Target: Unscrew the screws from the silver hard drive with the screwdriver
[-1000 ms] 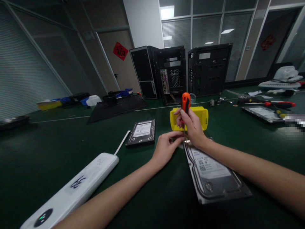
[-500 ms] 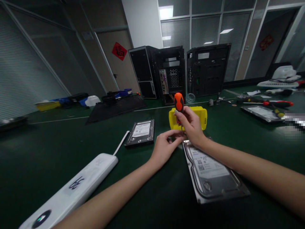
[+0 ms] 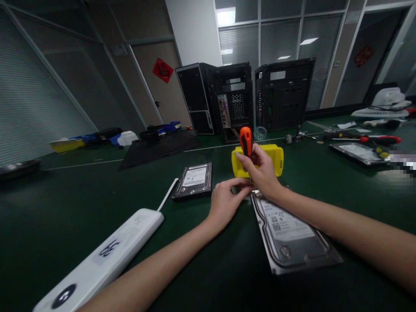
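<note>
My right hand [image 3: 261, 173] is closed round an orange-and-black screwdriver [image 3: 246, 141], held upright with its tip down at the far left corner of a silver hard drive [image 3: 290, 232] lying flat in front of me. My left hand [image 3: 225, 201] rests on the green mat just left of that corner, fingers pinched together by the screwdriver's tip; what they pinch is too small to make out. A yellow box [image 3: 274, 158] sits right behind both hands.
A second hard drive [image 3: 194, 178] lies to the left, a white power strip [image 3: 107, 255] with its cord nearer me. Two open black computer cases [image 3: 234, 102] stand at the back. Tools and another drive [image 3: 360, 152] lie far right.
The screwdriver handle has swung slightly left and back, tilting as my right hand turns it. My left hand has stayed at the drive's corner.
</note>
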A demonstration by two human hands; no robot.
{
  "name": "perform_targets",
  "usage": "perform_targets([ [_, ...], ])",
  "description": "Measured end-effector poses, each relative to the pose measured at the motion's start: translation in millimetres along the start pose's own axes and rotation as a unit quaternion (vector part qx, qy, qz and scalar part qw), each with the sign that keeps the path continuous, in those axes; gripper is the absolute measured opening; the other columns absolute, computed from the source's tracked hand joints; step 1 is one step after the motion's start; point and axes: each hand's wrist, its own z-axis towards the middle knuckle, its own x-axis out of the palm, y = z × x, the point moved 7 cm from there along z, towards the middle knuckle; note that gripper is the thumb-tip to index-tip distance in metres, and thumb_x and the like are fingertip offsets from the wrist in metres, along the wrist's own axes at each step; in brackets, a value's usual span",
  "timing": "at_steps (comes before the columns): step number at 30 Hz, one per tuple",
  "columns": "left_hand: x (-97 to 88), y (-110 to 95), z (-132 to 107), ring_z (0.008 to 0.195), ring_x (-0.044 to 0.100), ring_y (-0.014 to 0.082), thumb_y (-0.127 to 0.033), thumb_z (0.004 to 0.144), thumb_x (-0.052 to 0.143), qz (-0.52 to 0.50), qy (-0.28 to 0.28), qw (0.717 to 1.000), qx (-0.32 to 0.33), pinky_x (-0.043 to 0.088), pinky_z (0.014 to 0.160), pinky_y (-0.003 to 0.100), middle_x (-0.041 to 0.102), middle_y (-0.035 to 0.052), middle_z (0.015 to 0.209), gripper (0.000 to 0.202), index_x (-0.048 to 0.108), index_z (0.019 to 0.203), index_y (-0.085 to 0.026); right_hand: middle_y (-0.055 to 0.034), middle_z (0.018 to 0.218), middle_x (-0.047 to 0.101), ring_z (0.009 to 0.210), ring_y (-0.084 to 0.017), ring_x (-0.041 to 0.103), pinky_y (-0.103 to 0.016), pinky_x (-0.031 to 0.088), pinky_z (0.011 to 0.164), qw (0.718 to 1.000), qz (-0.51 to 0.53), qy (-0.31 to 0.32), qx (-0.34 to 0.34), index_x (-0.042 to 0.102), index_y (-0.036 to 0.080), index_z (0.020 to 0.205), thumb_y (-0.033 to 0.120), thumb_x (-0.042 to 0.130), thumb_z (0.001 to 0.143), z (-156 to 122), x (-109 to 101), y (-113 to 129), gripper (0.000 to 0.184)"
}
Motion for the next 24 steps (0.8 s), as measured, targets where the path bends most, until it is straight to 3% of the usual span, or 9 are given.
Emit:
perform_targets([
  [6,1.6,-1.0,-1.4,0.08,0.063,0.0176,-0.025,0.083,0.055,0.005,0.015,1.0,0.003,0.043,0.067,0.023,0.071,0.0005,0.09,0.015,0.069,0.088,-0.02,0.0016,0.066,0.048,0.059,-0.012,0.046,-0.026,0.037,0.056,1.0,-0.011,0.007,-0.011,0.052,0.019,0.079,0.039,0.054,0.082,-2.4,0.0,0.6,0.02],
  [13,1.1,-5.1,-0.6,0.078,0.063,0.0167,-0.024,0.084,0.054,0.009,0.022,1.0,0.013,0.042,0.064,0.022,0.071,-0.0003,0.09,0.016,0.069,0.089,-0.021,-0.0019,0.077,0.054,0.066,-0.013,0.049,-0.028,0.039,0.062,0.999,0.017,0.016,-0.025,0.057,0.019,0.096,0.033,0.049,0.085,-2.9,-2.8,4.9,0.02],
  [24,2.6,-5.8,-0.9,0.08,0.062,0.0179,-0.024,0.085,0.051,0.005,0.037,0.999,0.005,0.043,0.066,0.024,0.07,0.0012,0.092,0.019,0.068,0.093,-0.02,-0.0006,0.069,0.05,0.062,-0.012,0.046,-0.027,0.039,0.059,0.999,0.021,0.022,-0.027,0.06,0.018,0.092,0.033,0.044,0.087,-2.2,-3.4,6.4,0.022],
])
